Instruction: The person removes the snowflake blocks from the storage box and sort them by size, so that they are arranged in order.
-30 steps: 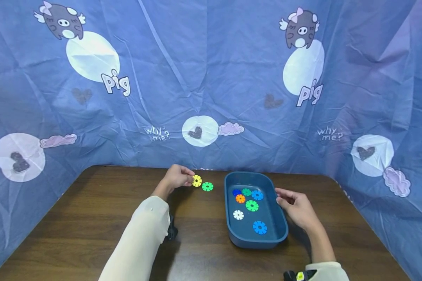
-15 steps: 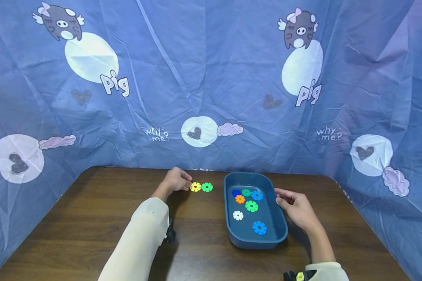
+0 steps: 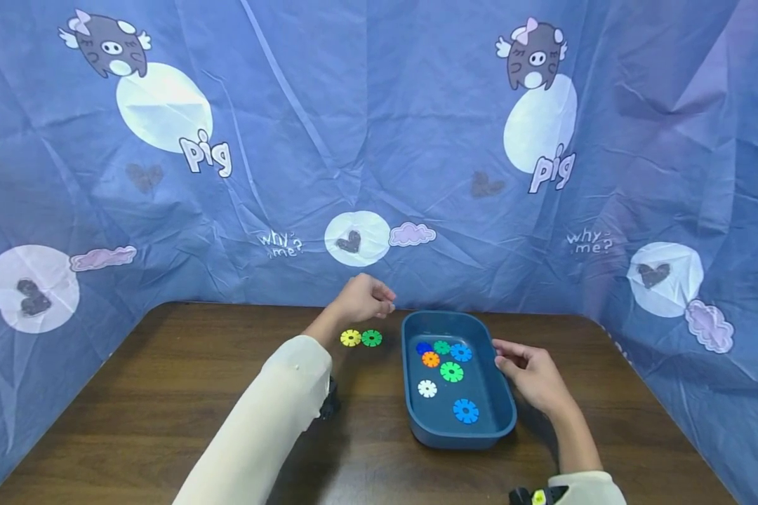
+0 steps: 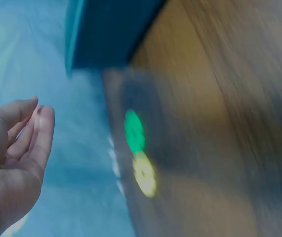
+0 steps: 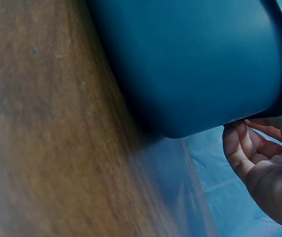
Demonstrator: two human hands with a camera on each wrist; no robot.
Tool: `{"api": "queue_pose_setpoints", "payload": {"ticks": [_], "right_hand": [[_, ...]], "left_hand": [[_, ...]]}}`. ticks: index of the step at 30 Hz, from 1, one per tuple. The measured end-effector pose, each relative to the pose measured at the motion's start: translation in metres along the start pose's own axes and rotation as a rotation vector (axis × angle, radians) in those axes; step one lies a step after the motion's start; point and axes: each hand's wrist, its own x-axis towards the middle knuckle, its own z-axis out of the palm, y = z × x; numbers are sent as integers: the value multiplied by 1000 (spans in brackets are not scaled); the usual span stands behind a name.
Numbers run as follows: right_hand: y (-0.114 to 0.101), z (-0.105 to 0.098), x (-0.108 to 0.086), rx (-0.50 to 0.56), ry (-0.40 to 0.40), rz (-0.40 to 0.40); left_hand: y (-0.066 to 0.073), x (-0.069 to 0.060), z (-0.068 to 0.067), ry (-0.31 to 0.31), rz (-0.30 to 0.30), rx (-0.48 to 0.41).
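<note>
My left hand [image 3: 363,298] hangs in the air above the far part of the table, its fingers loosely bent and holding nothing. Below it lie a yellow snowflake disc [image 3: 350,338] and a green snowflake disc [image 3: 372,338], side by side with edges touching. A dark blue plastic tray [image 3: 461,440] stands to their right. My right hand [image 3: 540,379] grips the tray's right rim; in the right wrist view the bent fingers [image 5: 235,143] meet its outer wall. Inside the tray are several discs, among them a white disc [image 3: 427,388] and an orange disc [image 3: 431,360].
The brown wooden table [image 3: 183,393] ends at a blue printed cloth [image 3: 278,175] hanging behind it. The tray sits right of the table's middle, with its far end near the back edge.
My left hand set the yellow disc down beside the green one, let go, then rose and moved right toward the tray. The right hand and the tray stay in place.
</note>
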Motion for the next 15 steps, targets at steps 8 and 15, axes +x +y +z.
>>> {"api": "queue_pose_setpoints", "payload": {"ticks": [8,15], "right_hand": [[0,0,1,-8,3,-2],[0,0,2,3,6,-7]], "left_hand": [[43,4,54,-147,147,160],[49,6,92,-252,173,296]]}}
